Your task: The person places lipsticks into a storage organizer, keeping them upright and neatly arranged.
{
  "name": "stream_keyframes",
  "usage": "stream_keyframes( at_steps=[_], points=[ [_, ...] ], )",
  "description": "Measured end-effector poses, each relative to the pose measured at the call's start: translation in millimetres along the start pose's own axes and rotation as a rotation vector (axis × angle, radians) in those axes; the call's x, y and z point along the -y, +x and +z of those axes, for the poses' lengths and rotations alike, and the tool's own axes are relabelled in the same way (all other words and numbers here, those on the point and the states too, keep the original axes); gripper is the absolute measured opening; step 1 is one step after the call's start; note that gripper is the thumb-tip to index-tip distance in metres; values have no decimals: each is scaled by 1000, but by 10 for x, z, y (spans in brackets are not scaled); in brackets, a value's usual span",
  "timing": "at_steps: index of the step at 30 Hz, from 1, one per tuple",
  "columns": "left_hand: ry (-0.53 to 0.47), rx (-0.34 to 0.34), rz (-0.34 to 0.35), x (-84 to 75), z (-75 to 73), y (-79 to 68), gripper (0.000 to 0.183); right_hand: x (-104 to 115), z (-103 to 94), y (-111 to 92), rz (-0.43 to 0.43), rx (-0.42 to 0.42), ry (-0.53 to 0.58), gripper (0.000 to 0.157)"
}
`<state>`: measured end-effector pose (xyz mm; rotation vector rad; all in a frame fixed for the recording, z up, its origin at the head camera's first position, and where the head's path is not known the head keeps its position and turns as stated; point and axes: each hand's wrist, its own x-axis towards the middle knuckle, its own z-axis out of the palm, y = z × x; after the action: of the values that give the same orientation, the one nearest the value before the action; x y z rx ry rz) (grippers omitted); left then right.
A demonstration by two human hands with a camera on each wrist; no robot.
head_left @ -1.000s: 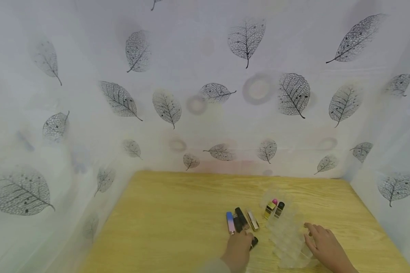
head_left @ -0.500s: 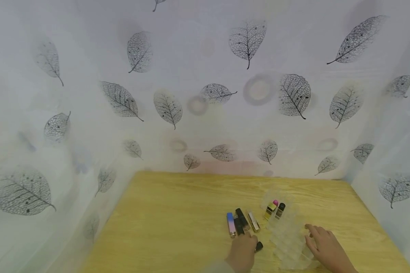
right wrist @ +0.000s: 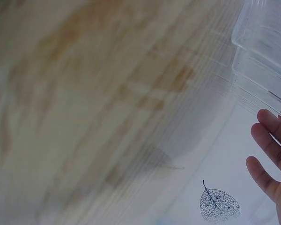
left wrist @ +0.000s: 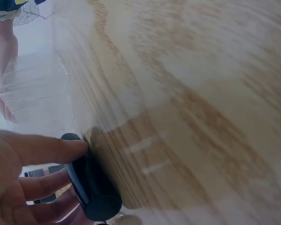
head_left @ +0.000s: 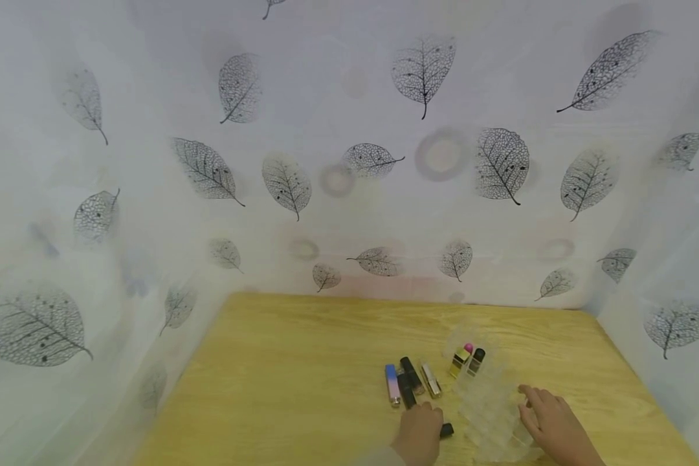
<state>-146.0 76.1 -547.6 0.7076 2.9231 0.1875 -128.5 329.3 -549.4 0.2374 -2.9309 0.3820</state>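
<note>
My left hand (head_left: 419,432) grips a black lipstick tube (left wrist: 91,183), its thumb on one side and fingers curled behind, low over the wood table. One end of that tube juts out to the right of the hand in the head view. My right hand (head_left: 558,424) rests at the right side of a clear plastic organizer (head_left: 489,414), fingers extended and slightly bent. In the right wrist view its fingertips lie close to the organizer's wall (right wrist: 253,70). A yellow-and-black tube (head_left: 459,362), a dark tube (head_left: 476,361) and a pink-topped one (head_left: 468,347) stand in the organizer's far end.
Left of the organizer lie a blue-and-pink tube (head_left: 393,385), two black tubes, one being a black-capped tube (head_left: 410,374), and a silver-gold tube (head_left: 430,378). A leaf-printed white sheet (head_left: 349,213) encloses the table (head_left: 279,375) at the back and sides.
My left hand has shifted slightly right and toward the front edge with the black lipstick tube, uncovering more of a black tube behind. The right hand has stayed at the organizer.
</note>
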Motion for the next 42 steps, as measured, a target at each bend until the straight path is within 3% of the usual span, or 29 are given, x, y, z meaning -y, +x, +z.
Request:
stream_keyframes(
  at_steps=[6, 10, 17, 25, 28, 31, 42],
  points=[
    [-89, 52, 4, 51, -4, 2, 10, 5, 4, -5, -2, 8, -2, 28],
    [-205, 6, 23, 113, -37, -11, 8, 12, -6, -12, -2, 1, -8, 28],
    [-558, -70, 15, 235, -227, -29, 16, 16, -24, 2, -3, 4, 3, 28],
    [-1017, -195, 25, 283, -340, 46, 21, 29, -48, 8, 0, 1, 5, 28],
    [-1139, -241, 37, 285, -377, 67, 24, 29, -51, 10, -6, -9, 1, 28],
    [-1205, -259, 36, 281, -422, 74, 26, 28, -55, 15, -11, -21, 0, 27],
    [-1231, -273, 16, 289, -489, 38, 26, 33, -60, 7, -22, -39, -10, 26]
  ],
)
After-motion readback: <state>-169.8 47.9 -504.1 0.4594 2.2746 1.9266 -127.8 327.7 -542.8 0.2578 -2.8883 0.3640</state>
